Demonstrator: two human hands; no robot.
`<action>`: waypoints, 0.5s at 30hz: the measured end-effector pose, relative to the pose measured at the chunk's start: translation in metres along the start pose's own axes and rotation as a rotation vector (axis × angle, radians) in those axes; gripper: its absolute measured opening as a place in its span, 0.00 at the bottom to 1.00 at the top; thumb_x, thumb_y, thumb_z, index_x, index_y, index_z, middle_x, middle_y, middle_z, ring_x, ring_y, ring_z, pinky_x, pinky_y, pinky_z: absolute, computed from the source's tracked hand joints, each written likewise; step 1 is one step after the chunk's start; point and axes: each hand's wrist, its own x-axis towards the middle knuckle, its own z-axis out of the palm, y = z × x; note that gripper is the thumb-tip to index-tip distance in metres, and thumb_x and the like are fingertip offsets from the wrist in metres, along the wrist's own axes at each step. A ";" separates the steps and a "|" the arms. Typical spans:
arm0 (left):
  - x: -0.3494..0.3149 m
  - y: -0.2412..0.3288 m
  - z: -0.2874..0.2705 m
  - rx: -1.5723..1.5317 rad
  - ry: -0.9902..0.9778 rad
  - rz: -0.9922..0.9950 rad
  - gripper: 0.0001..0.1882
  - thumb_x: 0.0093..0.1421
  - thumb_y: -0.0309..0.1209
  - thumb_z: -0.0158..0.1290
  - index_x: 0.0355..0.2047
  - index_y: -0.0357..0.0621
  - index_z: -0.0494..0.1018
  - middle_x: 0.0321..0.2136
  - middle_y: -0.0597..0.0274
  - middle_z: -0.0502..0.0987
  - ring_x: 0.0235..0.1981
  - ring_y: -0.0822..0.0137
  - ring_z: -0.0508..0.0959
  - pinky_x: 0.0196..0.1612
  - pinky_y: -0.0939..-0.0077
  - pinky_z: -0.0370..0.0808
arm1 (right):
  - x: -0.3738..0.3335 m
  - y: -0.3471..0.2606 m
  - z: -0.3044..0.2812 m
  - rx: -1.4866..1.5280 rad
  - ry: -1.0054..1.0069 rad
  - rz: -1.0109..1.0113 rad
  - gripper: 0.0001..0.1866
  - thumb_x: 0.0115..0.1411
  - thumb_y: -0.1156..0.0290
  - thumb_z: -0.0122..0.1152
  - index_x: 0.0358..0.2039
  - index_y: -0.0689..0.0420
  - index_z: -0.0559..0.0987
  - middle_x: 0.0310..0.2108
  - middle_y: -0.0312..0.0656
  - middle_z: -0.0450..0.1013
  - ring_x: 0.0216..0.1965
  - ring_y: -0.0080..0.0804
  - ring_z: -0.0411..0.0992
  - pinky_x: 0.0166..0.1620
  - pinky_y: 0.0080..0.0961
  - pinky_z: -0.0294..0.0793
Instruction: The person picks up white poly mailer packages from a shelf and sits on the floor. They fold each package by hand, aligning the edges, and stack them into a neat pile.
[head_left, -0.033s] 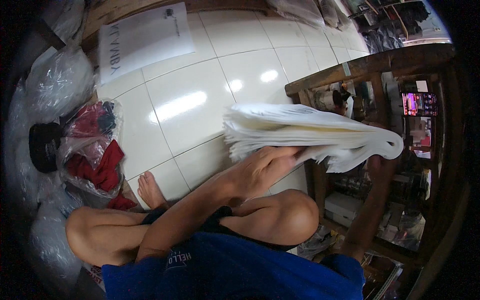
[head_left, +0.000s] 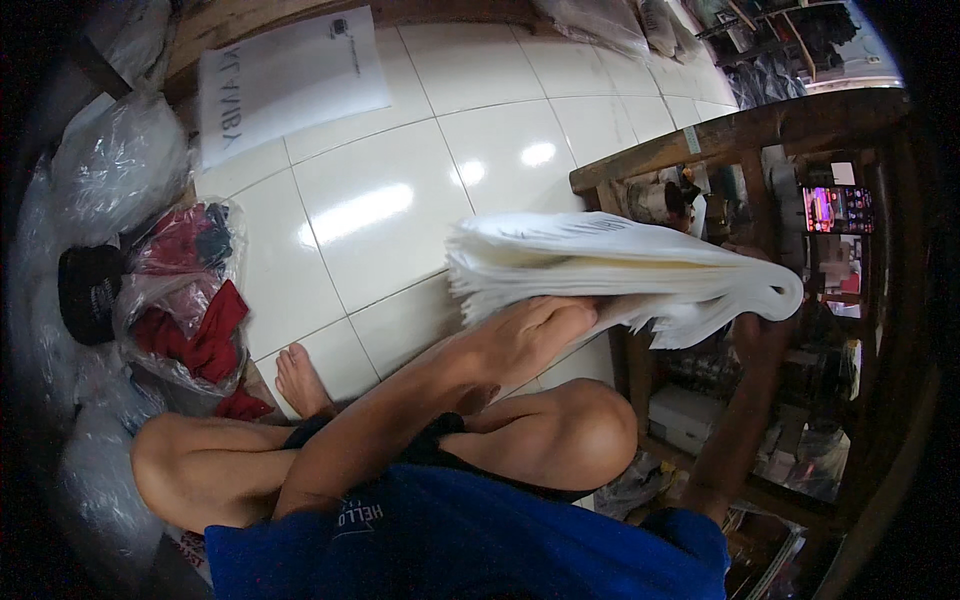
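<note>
A thick stack of thin white sheets or bags (head_left: 600,250), doubled over with its rounded fold at the right, is held up in front of me. Dark print shows on its upper face, and the loose edges fan out at the left. My left hand (head_left: 550,325) grips it from below, the fingertips hidden among the layers. My right hand (head_left: 752,335) is closed about the folded end, its fingers partly hidden in shadow behind the stack. Flat on the tiles at the far left lies a white printed sheet or bag (head_left: 290,85).
Clear plastic bags with red cloth (head_left: 190,340) and a black cap-like thing (head_left: 90,295) lie at the left. A wooden rack (head_left: 740,130) stands at the right, with a lit phone (head_left: 838,210) and a white box (head_left: 690,415) among its contents. White floor tiles (head_left: 370,150) stretch ahead.
The stack has shifted very slightly down at its folded end, and its print looks sharper. My left hand has moved a little with it; both hands keep their grip.
</note>
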 end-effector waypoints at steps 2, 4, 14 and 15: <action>0.017 -0.035 0.005 0.233 -0.167 -0.123 0.21 0.67 0.38 0.35 0.52 0.40 0.69 0.48 0.41 0.73 0.51 0.49 0.73 0.54 0.63 0.68 | 0.005 -0.015 -0.002 -0.012 -0.048 -0.061 0.18 0.55 0.76 0.57 0.48 0.62 0.75 0.45 0.47 0.75 0.46 0.34 0.73 0.51 0.33 0.71; 0.021 -0.068 0.001 0.311 -0.093 -0.126 0.23 0.67 0.41 0.39 0.55 0.40 0.68 0.53 0.43 0.71 0.54 0.48 0.70 0.58 0.62 0.65 | 0.015 -0.052 0.006 -0.066 -0.131 -0.162 0.20 0.53 0.78 0.58 0.49 0.62 0.75 0.45 0.48 0.75 0.47 0.34 0.73 0.52 0.33 0.71; -0.040 -0.169 -0.020 -0.306 0.281 -0.480 0.23 0.64 0.35 0.44 0.58 0.44 0.64 0.48 0.46 0.74 0.51 0.54 0.73 0.53 0.62 0.69 | -0.022 0.027 -0.018 -0.203 0.202 0.021 0.17 0.58 0.79 0.52 0.49 0.65 0.72 0.47 0.47 0.72 0.49 0.32 0.69 0.53 0.30 0.68; -0.041 -0.167 -0.031 -0.327 0.334 -0.423 0.23 0.64 0.34 0.44 0.58 0.44 0.64 0.48 0.48 0.74 0.51 0.54 0.73 0.53 0.61 0.69 | -0.020 0.023 -0.018 -0.243 0.191 0.027 0.17 0.58 0.79 0.53 0.49 0.66 0.71 0.48 0.47 0.71 0.50 0.32 0.69 0.53 0.30 0.68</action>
